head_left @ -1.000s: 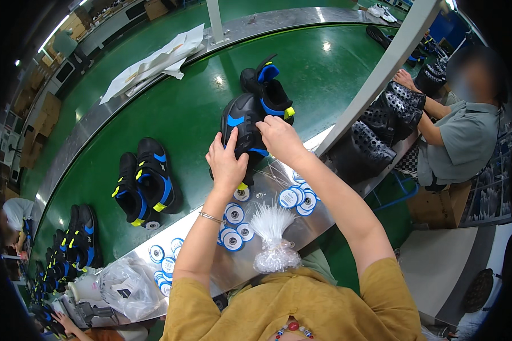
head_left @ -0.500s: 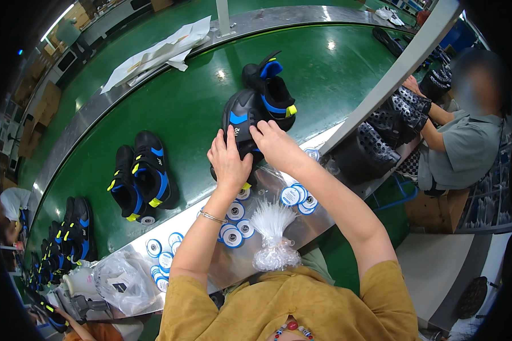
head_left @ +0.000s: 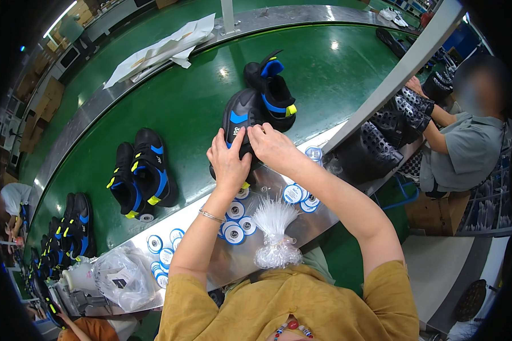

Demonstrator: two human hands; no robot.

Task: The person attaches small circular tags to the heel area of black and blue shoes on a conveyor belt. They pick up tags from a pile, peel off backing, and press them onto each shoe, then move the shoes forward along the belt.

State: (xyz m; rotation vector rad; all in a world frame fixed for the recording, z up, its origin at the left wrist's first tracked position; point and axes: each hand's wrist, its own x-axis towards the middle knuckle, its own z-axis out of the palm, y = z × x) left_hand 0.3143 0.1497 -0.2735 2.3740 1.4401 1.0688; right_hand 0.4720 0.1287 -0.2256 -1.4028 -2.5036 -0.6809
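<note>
A black shoe with blue and yellow trim [head_left: 240, 116] lies at the near edge of the green conveyor belt [head_left: 193, 102]. My left hand [head_left: 228, 162] grips its near end, and my right hand [head_left: 270, 145] pinches the same shoe beside it. Its partner shoe [head_left: 273, 91] stands just behind, touching it. Round white-and-blue tags [head_left: 236, 221] lie scattered on the metal ledge [head_left: 210, 256] under my forearms. A bundle of clear plastic fasteners [head_left: 274, 230] stands on the ledge between my arms.
Another pair of the same shoes [head_left: 139, 173] rests on the belt to the left, with more pairs [head_left: 71, 227] farther along. White paper sheets [head_left: 165, 48] lie at the belt's far side. A clear plastic bag [head_left: 122, 275] sits lower left. A seated person [head_left: 466, 142] handles black shoes [head_left: 381, 136] at right.
Both hands stay on the same shoe and have shifted slightly along it; the other pairs on the belt sit a little farther right in the picture.
</note>
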